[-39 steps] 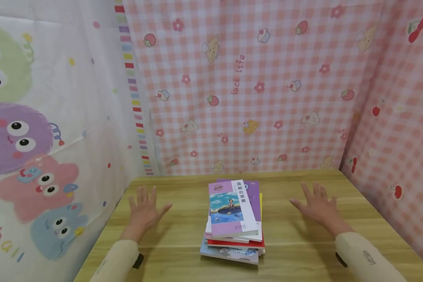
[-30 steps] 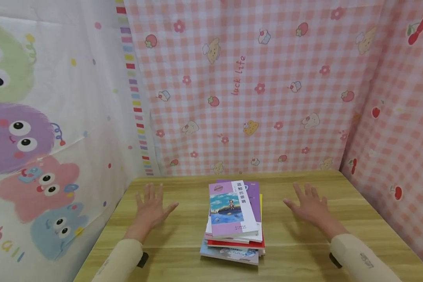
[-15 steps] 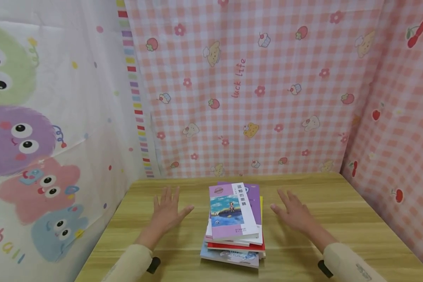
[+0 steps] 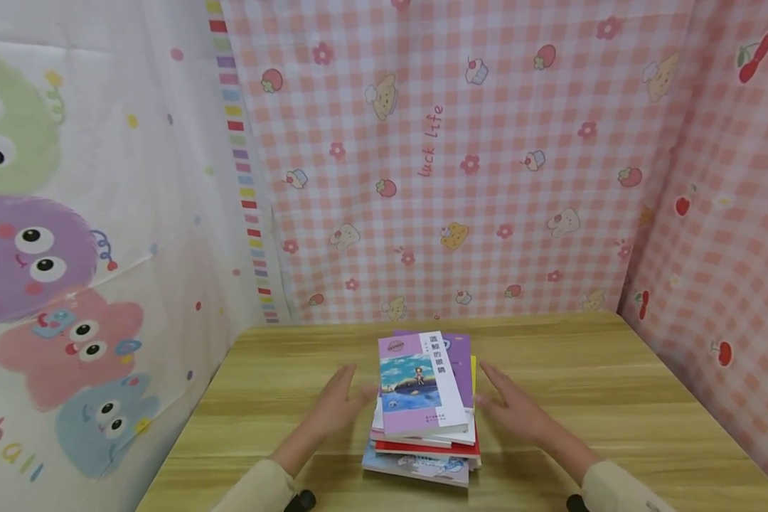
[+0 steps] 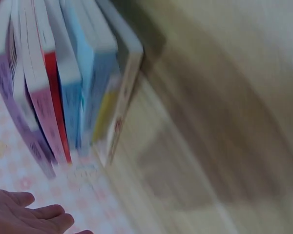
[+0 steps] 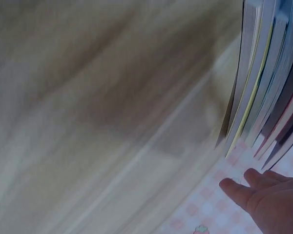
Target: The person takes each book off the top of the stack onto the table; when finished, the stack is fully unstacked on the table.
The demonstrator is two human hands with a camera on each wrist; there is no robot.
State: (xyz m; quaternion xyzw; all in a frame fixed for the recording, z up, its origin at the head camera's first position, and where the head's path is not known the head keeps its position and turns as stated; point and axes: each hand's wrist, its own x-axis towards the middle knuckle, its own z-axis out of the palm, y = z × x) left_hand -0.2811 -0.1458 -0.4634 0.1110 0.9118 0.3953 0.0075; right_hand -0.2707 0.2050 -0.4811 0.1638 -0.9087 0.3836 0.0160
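Note:
A loosely piled stack of books (image 4: 416, 419) lies on the wooden table, its edges uneven. On top is a lilac and white book (image 4: 454, 398) with a picture of a figure over blue water. My left hand (image 4: 338, 407) is close by the stack's left side, fingers extended; the left wrist view shows its fingers near the spines of several books (image 5: 44, 87). On the opposite side, my right hand (image 4: 515, 411) is held with straight fingers, its fingertips right by the stack's right edge. Page edges of the books (image 6: 273, 73) show beside it in the right wrist view.
The wooden table (image 4: 582, 355) reaches back to a pink checked curtain (image 4: 518, 192). A white cloth with cartoon figures (image 4: 121, 235) hangs at the left, and another checked cloth (image 4: 729, 284) at the right.
Both hands have moved inward from the table's sides to the stack, the left hand rightward and the right hand leftward. The books have stayed in place.

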